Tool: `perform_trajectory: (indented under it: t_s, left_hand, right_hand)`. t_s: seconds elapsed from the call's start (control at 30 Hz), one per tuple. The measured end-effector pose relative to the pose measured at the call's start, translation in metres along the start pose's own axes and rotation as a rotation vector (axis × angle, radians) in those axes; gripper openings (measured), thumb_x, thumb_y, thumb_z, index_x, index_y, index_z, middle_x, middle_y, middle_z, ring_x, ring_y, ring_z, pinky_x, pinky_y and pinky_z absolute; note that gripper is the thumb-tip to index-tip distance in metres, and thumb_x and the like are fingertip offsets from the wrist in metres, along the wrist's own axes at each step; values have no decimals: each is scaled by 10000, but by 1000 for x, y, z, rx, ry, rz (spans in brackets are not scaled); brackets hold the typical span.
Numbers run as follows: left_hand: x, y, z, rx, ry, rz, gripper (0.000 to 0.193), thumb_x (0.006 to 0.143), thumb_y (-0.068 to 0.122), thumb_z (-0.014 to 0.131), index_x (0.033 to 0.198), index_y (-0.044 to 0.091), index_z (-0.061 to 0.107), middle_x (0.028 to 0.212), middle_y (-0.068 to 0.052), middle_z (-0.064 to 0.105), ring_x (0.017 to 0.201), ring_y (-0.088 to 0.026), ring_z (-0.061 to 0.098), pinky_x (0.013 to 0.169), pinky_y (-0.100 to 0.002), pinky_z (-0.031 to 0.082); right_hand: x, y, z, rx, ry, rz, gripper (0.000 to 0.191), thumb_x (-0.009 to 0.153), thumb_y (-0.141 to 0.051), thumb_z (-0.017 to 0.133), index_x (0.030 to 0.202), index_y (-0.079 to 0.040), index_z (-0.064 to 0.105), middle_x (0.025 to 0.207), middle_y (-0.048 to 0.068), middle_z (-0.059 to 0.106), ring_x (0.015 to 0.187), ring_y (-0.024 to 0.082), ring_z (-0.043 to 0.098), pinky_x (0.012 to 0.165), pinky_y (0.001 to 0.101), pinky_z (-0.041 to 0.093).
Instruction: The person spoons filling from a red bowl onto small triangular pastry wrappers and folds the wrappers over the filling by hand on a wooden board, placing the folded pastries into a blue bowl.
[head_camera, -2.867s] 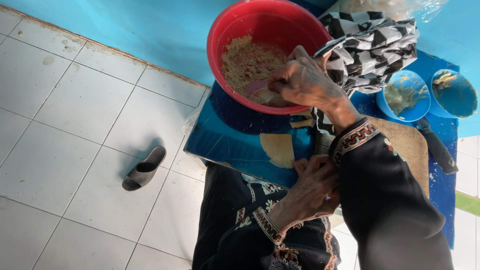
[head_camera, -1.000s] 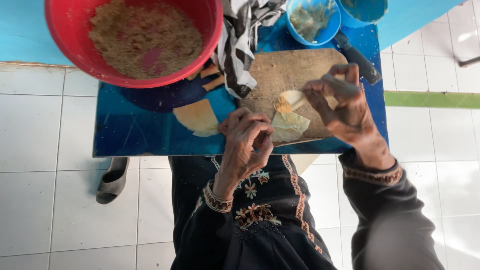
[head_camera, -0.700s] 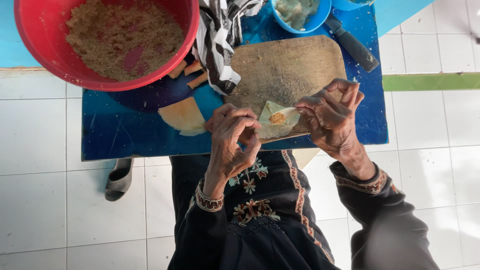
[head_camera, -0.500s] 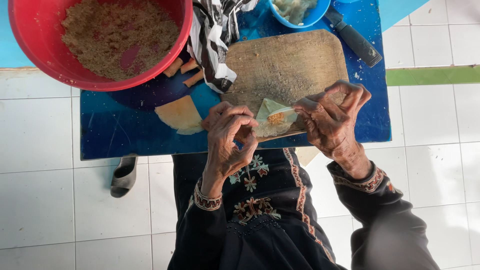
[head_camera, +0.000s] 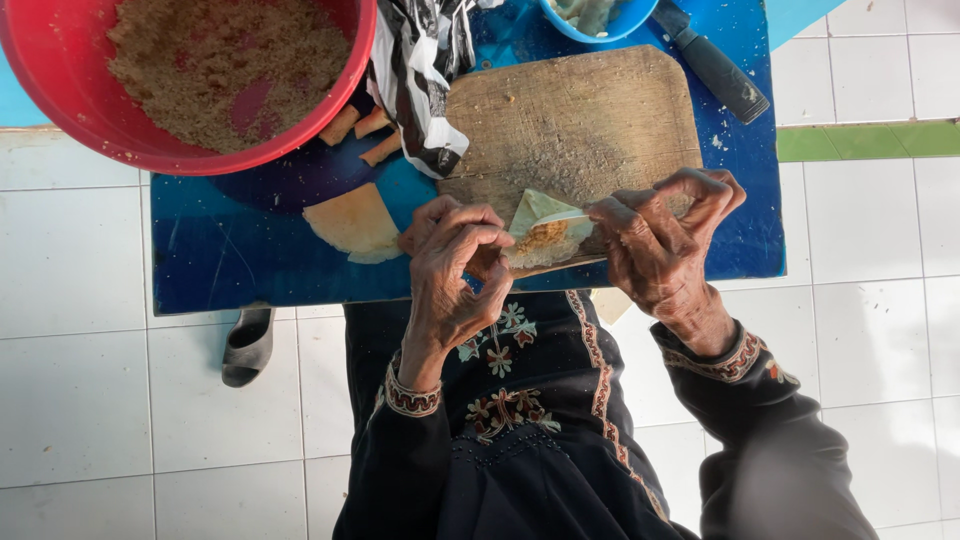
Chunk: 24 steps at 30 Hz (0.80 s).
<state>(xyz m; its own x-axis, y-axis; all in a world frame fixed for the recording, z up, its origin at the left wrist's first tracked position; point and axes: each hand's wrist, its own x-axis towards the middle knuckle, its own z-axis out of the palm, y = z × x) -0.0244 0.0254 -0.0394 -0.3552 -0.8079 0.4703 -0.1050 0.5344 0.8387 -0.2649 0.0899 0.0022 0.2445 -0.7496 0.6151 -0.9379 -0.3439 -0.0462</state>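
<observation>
Both hands are working a thin pale pastry wrapper (head_camera: 535, 215), folded to a triangular pocket and carrying a small mound of brown crumbly filling (head_camera: 545, 236), at the near edge of a worn wooden cutting board (head_camera: 575, 130). The left hand (head_camera: 455, 270) is curling its fingers closed on the wrapper's left edge; the right hand (head_camera: 660, 245) is pinching the right edge between thumb and bent fingers. The board is lying on a low blue table (head_camera: 230, 260). At far left, a large red bowl (head_camera: 60, 90) is holding a mass of the same brown crumbly mixture. Just right of it, a few folded golden pieces (head_camera: 360, 130) are resting on a dark blue plate (head_camera: 290, 180), with a spare pale wrapper (head_camera: 350, 222) lying near them. A black-and-white plastic bag (head_camera: 425, 70) is draping between bowl and board. At the far edge, a small blue bowl (head_camera: 600, 20) is holding pale contents, unclear which, beside a dark-handled knife (head_camera: 712, 65). A grey sandal (head_camera: 248, 345) is sitting on the white tiled floor (head_camera: 80, 400).
</observation>
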Motion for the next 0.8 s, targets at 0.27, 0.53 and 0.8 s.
perform_trajectory:
  t_s: [0.27, 0.53, 0.8]
  left_hand:
    - [1, -2, -1, 107, 33, 97, 200, 796, 12, 715, 991, 37, 680, 1115, -34, 675, 1044, -200, 660, 928, -369, 549]
    - [2, 0, -3, 21, 4, 3, 193, 793, 50, 711, 982, 78, 683, 1135, -52, 680, 1131, -261, 605, 965, -389, 510]
    - [9, 8, -13, 89, 12, 36, 368, 663, 105, 778, 1016, 103, 672, 1186, -34, 638, 1200, -301, 515, 1011, -441, 439]
  right_hand:
    - [-3, 1, 4, 51, 10, 95, 169, 936, -87, 795, 1082, -142, 729, 1026, 8, 693, 1097, 301, 478, 985, 507, 284]
    - [19, 7, 0, 368, -110, 370, 109, 977, -43, 740, 1084, -61, 746, 917, 9, 697, 1021, 233, 410, 961, 388, 335]
    - [156, -12, 34, 831, 17, 44, 182, 981, -60, 601, 1157, -61, 648, 1215, 57, 643, 1157, 143, 533, 955, 365, 390]
